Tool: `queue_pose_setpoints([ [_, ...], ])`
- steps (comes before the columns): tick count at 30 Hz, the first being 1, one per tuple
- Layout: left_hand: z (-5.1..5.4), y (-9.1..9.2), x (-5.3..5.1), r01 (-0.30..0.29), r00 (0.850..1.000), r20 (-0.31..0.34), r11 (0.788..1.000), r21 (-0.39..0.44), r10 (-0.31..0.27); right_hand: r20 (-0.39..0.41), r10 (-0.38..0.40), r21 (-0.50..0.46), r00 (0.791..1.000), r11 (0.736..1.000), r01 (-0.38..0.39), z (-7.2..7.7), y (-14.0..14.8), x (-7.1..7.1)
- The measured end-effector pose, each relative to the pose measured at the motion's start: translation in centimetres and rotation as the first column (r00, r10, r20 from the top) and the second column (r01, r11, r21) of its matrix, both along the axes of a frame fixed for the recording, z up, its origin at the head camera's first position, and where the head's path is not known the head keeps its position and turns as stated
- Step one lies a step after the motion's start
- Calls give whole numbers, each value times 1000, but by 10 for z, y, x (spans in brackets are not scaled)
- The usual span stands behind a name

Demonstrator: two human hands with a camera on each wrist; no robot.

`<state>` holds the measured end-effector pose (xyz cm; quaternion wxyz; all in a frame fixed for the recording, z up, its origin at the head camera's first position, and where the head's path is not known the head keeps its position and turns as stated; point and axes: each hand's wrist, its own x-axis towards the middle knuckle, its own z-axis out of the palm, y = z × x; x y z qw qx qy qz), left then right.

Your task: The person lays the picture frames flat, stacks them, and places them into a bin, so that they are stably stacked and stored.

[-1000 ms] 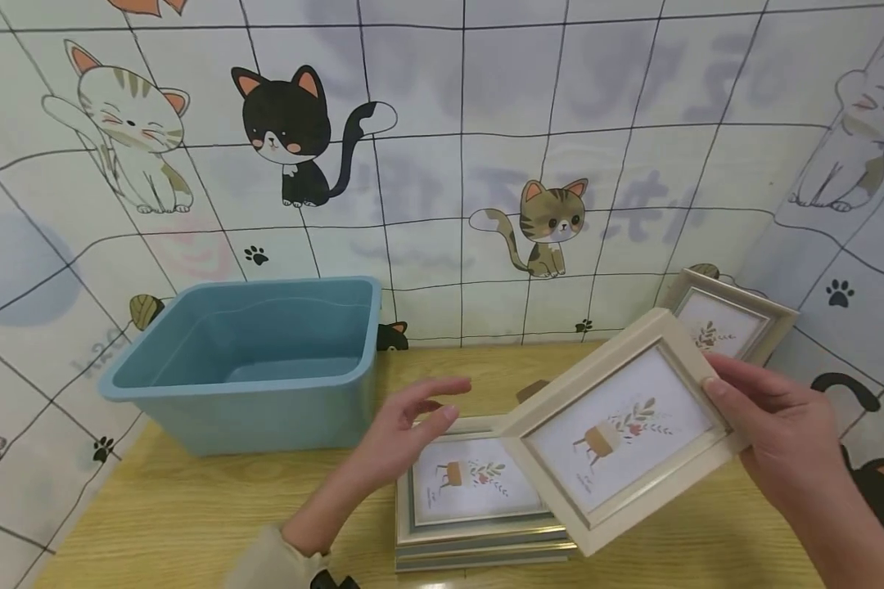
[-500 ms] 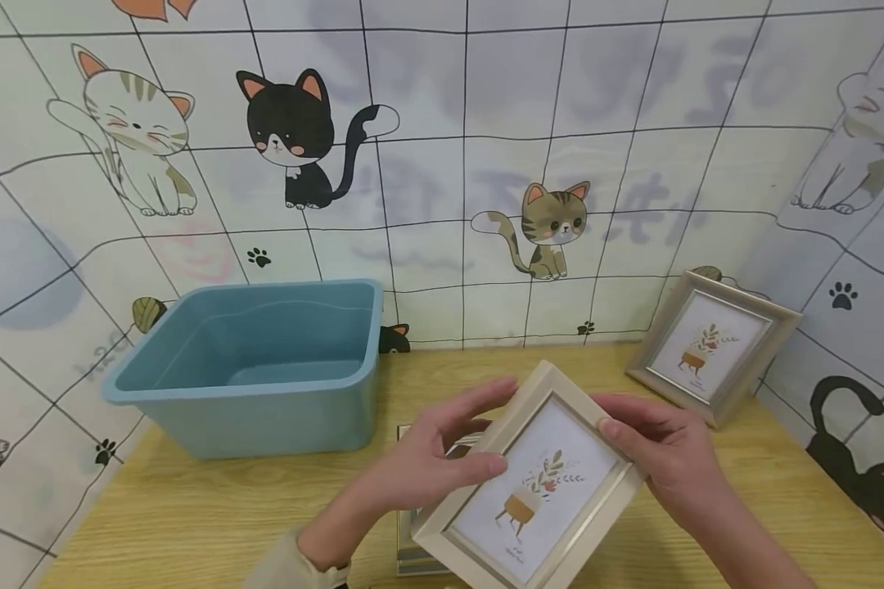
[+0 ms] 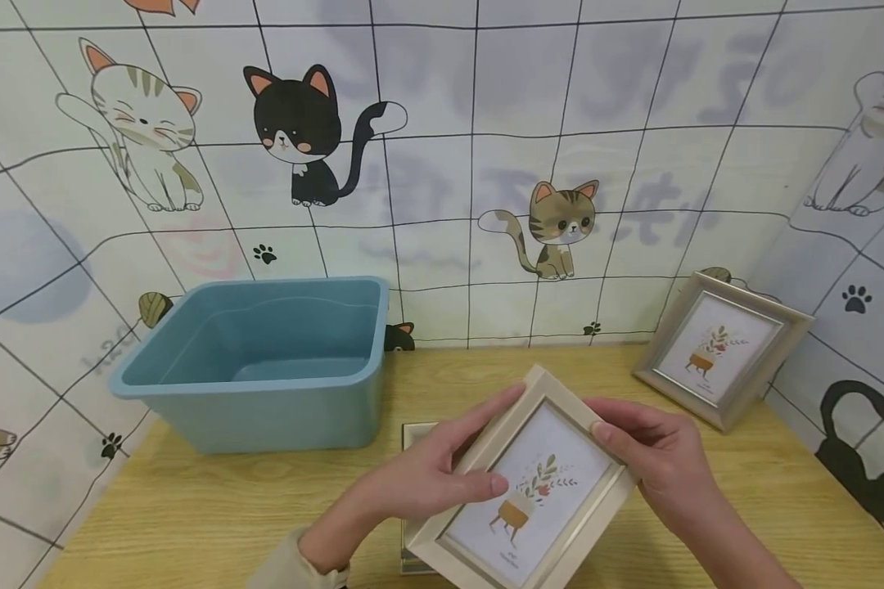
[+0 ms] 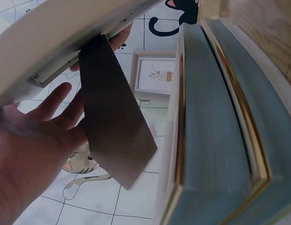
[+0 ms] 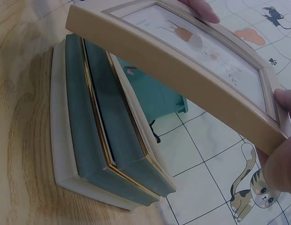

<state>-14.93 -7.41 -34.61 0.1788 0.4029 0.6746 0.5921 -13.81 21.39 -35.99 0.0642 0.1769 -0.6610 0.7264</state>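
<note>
Wooden tabletop [image 3: 214,515], frame [image 3: 534,511] in right hand [image 3: 659,458]

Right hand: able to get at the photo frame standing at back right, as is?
Probably not without letting go: the right hand is gripping the cream frame. Otherwise, nothing visible seems to block its way to the standing frame.

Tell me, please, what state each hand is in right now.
Left hand: holding the beige picture frame, thumb over its front.
Right hand: holding the same frame, pinching its upper right edge.
</note>
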Motion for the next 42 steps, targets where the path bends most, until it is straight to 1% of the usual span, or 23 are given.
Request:
queue_pose_setpoints([
  [3, -1, -2, 0, -3, 1000, -5, 1000, -12, 3, 31, -66, 24, 997, 998, 66, 0, 0, 2],
  [7, -2, -4, 0, -44, 999, -7, 998, -35, 43, 64, -157, 54, 985, 987, 154, 0, 2, 4],
  [10, -5, -4, -1, -78, 996, -33, 996, -32, 77, 62, -174, 47, 983, 984, 171, 0, 2, 4],
  [13, -9, -5, -3, -108, 993, -58, 994, 0, 108, 65, -197, 38, 978, 980, 195, -1, 3, 3],
  [15, -12, -5, -4, -137, 987, -82, 990, 17, 138, 85, -215, 20, 973, 977, 214, -2, 4, 2],
  [17, -15, -5, -4, -175, 978, -107, 984, 29, 177, 118, -223, -13, 968, 974, 226, -3, 5, 1],
  [18, -16, -6, -5, -196, 972, -123, 980, 31, 198, 139, -224, -37, 965, 972, 231, -4, 5, 0],
  [20, -17, -7, -4, -239, 961, -132, 970, 39, 242, 179, -217, -64, 960, 971, 231, -5, 6, -1],
  [22, -18, -8, -4, -275, 952, -129, 960, 49, 279, 220, -208, -85, 953, 969, 231, -6, 8, -2],
  [25, -19, -9, -5, -330, 937, -102, 942, 70, 335, 284, -201, -99, 938, 966, 237, -7, 10, -2],
  [27, -20, -9, -6, -369, 924, -78, 926, 81, 375, 334, -204, -109, 920, 961, 253, -8, 9, -2],
  [29, -22, -10, -7, -416, 904, -65, 905, 89, 422, 377, -211, -118, 902, 955, 273, -10, 7, -1],
  [32, -25, -11, -11, -490, 867, -48, 866, 97, 496, 425, -227, -115, 876, 947, 301, -14, 1, -1],
  [34, -28, -13, -13, -531, 841, -52, 841, 102, 538, 444, -232, -98, 865, 948, 304, -16, -3, 0],
  [36, -31, -15, -16, -555, 825, -49, 824, 111, 562, 460, -234, -75, 857, 951, 300, -19, -5, 2],
  [38, -35, -17, -19, -568, 817, -44, 815, 115, 575, 468, -237, -51, 851, 955, 294, -21, -6, 4],
  [41, -40, -19, -24, -590, 803, -30, 800, 107, 596, 475, -230, -33, 849, 960, 278, -24, -8, 8],
  [42, -42, -20, -25, -602, 794, -26, 792, 98, 607, 475, -227, -28, 850, 962, 273, -25, -9, 9],
])
